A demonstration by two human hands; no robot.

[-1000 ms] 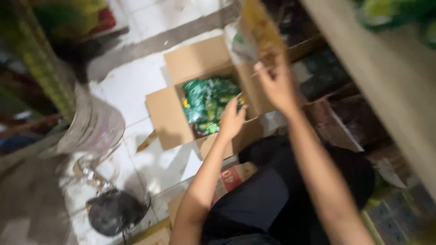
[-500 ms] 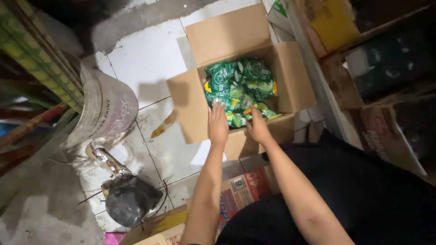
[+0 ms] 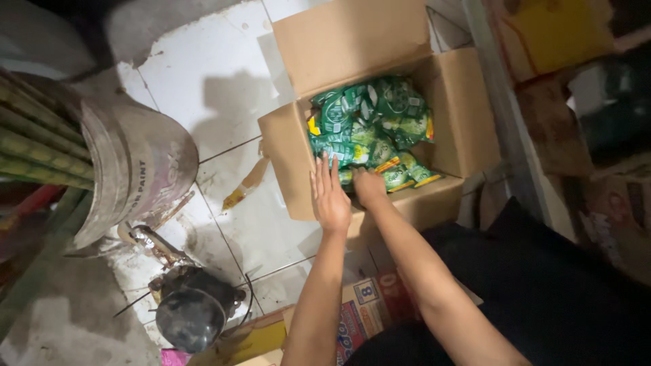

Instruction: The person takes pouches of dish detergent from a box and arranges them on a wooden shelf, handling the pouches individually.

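Observation:
An open cardboard box (image 3: 290,146) stands on the tiled floor, filled with several green snack packets (image 3: 369,129). My left hand (image 3: 330,196) lies flat with fingers spread on the box's near wall, touching the packets at its edge. My right hand (image 3: 369,186) reaches into the box's near side, its fingers curled down among the packets and partly hidden, so I cannot tell whether it grips one. Both forearms stretch out from my lap, which is covered in black cloth.
A grey paint bucket (image 3: 135,169) holding striped poles stands at the left. A dark round metal object (image 3: 193,308) with wires lies near the bottom left. A flattened printed carton (image 3: 359,308) lies under my arms. Shelving with boxes (image 3: 556,81) runs along the right.
My right hand came down from a yellow packet held up by the shelf and went into the box. The left hand stayed at the box's near wall. The view swung downward.

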